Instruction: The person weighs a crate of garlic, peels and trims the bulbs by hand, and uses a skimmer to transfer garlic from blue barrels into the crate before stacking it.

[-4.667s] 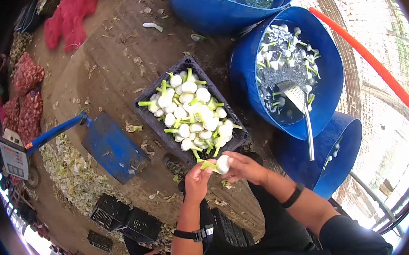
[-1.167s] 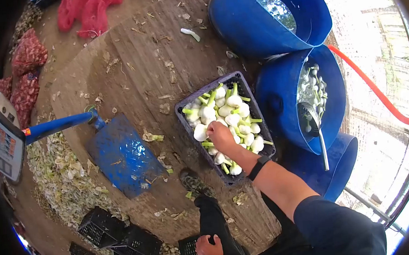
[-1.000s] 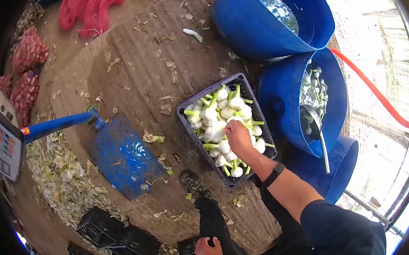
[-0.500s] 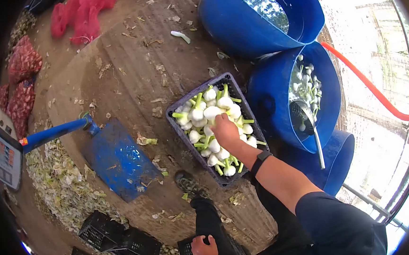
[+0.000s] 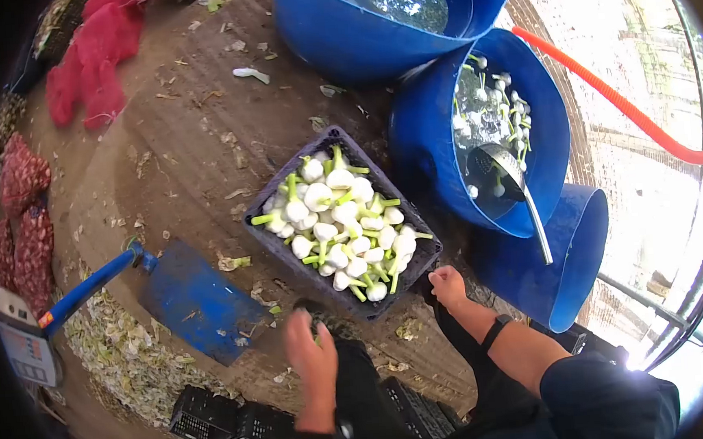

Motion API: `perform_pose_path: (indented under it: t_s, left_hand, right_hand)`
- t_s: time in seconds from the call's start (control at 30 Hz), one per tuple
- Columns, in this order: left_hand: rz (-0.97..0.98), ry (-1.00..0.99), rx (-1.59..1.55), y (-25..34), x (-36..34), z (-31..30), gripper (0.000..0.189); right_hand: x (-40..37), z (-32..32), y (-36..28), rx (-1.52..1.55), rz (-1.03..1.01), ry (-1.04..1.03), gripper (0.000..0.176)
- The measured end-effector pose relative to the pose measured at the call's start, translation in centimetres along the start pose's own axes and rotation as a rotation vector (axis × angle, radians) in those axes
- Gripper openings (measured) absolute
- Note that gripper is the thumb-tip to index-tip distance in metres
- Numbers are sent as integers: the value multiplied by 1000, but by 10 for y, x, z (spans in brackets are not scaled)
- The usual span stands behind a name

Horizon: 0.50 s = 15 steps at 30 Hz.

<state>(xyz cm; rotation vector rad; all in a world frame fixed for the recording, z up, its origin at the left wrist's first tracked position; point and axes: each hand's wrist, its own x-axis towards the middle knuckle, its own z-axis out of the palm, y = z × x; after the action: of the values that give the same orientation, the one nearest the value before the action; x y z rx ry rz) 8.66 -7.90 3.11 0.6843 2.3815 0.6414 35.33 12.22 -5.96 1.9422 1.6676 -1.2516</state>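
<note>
The crate (image 5: 336, 295) of white bulbs (image 5: 337, 220) stood mid-floor, just left of the blue tub (image 5: 420, 145) holding more bulbs, probably so little carrying was needed. The right hand (image 5: 447, 284), an empty fist, sat just beside the crate's near right corner. The left hand (image 5: 310, 357), blurred, hovered near its near edge; I could not tell how its fingers were set.

floor: brown dirt (image 5: 197, 108), leaf scraps scattered
right side: pale brick paving (image 5: 652, 198), orange hose (image 5: 629, 110) across it
left edge: red mesh sacks (image 5: 88, 67), green trimmings heap (image 5: 125, 358)
light: harsh daylight, outdoors
</note>
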Motion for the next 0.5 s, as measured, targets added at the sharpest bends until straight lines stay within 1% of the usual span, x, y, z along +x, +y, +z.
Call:
perform_pose_path:
  t_s: [0.03, 0.07, 0.1, 0.13, 0.17, 0.2, 0.23, 0.3, 0.33, 0.37, 0.43, 0.47, 0.5]
  left_hand:
    - [109, 107, 52, 3, 48, 4, 38]
    - [193, 174, 98, 9, 97, 5, 39]
    - [267, 231, 155, 13, 140, 8, 42]
    - [350, 249, 186, 16, 180, 11, 45]
    - [332, 218, 227, 14, 211, 20, 46]
    - [316, 187, 268, 12, 234, 30, 46]
    - [317, 182, 276, 5, 248, 45, 46]
    - [185, 47, 286, 1, 270, 70, 49]
    - [131, 21, 321, 0, 277, 73, 43]
    - [128, 21, 328, 0, 282, 75, 43]
    - [134, -55, 223, -6, 291, 69, 33]
    - [147, -71, 197, -9, 296, 70, 31]
    - [152, -78, 184, -17, 301, 75, 29]
  right_hand:
    - [2, 0, 3, 202, 245, -9, 32]
    - [4, 3, 9, 403, 493, -18, 34]
    - [10, 9, 19, 405, 509, -21, 34]
    - [19, 18, 30, 552, 511, -104, 38]
    - [29, 28, 40, 701, 507, -187, 43]
    - [38, 37, 47, 749, 471, -268, 36]
    - [39, 43, 41, 754, 477, -273, 36]
    - [43, 52, 32, 952, 551, -203, 26]
    - [44, 56, 30, 1013, 544, -215, 19]
    - [44, 58, 28, 1014, 547, -222, 19]
    - [42, 64, 25, 945, 603, -99, 21]
    - [53, 76, 56, 895, 552, -133, 23]
    - [49, 68, 36, 807, 644, -77, 26]
